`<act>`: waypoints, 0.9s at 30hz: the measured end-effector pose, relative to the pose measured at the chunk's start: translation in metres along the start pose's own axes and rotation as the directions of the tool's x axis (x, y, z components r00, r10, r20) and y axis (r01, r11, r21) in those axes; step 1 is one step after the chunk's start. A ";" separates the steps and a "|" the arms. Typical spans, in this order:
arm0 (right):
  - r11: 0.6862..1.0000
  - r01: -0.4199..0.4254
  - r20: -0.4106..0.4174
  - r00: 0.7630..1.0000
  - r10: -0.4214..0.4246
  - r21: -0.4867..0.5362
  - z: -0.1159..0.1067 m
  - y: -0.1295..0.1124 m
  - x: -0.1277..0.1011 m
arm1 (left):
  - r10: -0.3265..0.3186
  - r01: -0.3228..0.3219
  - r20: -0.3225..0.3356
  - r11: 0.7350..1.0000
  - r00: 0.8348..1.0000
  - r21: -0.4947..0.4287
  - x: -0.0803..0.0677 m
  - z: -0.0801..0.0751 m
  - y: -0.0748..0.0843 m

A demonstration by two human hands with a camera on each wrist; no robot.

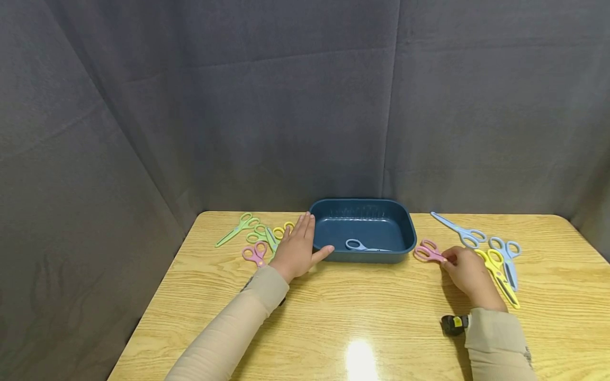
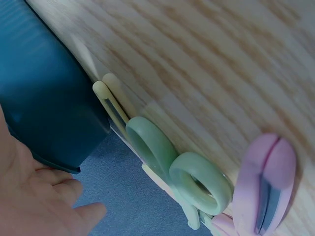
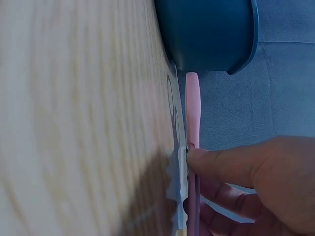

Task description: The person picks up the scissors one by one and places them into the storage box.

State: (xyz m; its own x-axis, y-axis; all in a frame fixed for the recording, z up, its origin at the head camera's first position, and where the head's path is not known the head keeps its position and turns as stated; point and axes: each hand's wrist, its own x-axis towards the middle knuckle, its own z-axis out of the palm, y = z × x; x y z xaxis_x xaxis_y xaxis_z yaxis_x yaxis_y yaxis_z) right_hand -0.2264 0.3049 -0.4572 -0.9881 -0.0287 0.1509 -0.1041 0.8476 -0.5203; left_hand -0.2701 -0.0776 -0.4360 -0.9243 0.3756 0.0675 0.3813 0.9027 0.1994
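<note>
Holding blue scissors [image 1: 364, 246]: teal tub [image 1: 405, 222]; right hand [image 1: 469, 275] pinching pink scissors [image 1: 427, 252], left hand [image 1: 297, 248] flat.

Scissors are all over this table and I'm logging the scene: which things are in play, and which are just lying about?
In play:
- pink scissors, pinched by the right hand
- bin, touched by the flat left hand

Lying about:
- grey scissors in the bin
- yellow scissors
- blue scissors
- green scissors

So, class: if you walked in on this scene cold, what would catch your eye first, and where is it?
First the dark blue tub at the middle back of the wooden table, with one blue scissors inside. Pastel scissors lie scattered either side. The right hand pinches the pink scissors just right of the tub, while the left hand rests flat against its left side.
</note>
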 end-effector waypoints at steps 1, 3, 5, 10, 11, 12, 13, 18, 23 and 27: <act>1.000 0.002 -0.006 1.000 -0.002 0.000 0.000 -0.001 0.000 | 0.000 0.000 0.000 1.000 1.000 -0.001 0.000 0.000 0.000; 1.000 0.007 -0.022 1.000 -0.007 -0.004 -0.001 -0.002 -0.001 | -0.001 0.001 -0.001 1.000 1.000 -0.004 0.001 0.001 0.000; 1.000 0.013 -0.041 0.999 -0.013 -0.001 -0.002 -0.003 -0.001 | -0.002 0.002 0.000 1.000 1.000 -0.007 0.001 0.002 0.000; 1.000 0.025 -0.093 0.995 -0.023 0.010 -0.004 -0.007 -0.002 | -0.003 0.003 0.000 1.000 1.000 -0.013 0.002 0.002 0.001; 1.000 0.023 -0.098 0.995 -0.022 0.013 -0.005 -0.009 -0.002 | -0.004 0.004 0.001 1.000 1.000 -0.010 0.002 0.002 0.001; 1.000 0.021 -0.102 0.995 -0.019 0.014 -0.005 -0.010 -0.002 | -0.005 0.005 0.002 1.000 1.000 -0.010 0.003 0.002 0.001; 1.000 0.018 -0.106 0.994 -0.016 0.016 -0.006 -0.011 -0.002 | -0.007 0.007 0.005 1.000 1.000 -0.008 0.003 0.002 0.001; 0.999 -0.004 -0.150 0.989 0.009 0.033 -0.005 -0.014 -0.003 | -0.007 0.007 0.009 1.000 1.000 -0.010 0.003 0.001 0.002; 0.999 -0.001 -0.223 0.975 0.010 0.041 -0.001 -0.019 -0.004 | -0.009 0.010 0.021 1.000 1.000 -0.014 0.001 0.001 0.000; 0.999 0.006 -0.267 0.964 0.003 0.034 -0.001 -0.026 -0.004 | -0.008 0.008 0.016 1.000 1.000 -0.017 0.000 -0.001 0.000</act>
State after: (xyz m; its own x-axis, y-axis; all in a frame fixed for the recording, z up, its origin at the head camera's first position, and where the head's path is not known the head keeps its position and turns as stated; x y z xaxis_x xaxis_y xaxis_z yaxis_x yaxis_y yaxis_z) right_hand -0.2195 0.2831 -0.4437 -0.9225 0.1165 0.3680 -0.1138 0.8288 -0.5478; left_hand -0.2704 -0.0779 -0.4353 -0.9270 0.3716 0.0499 0.3733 0.9020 0.2168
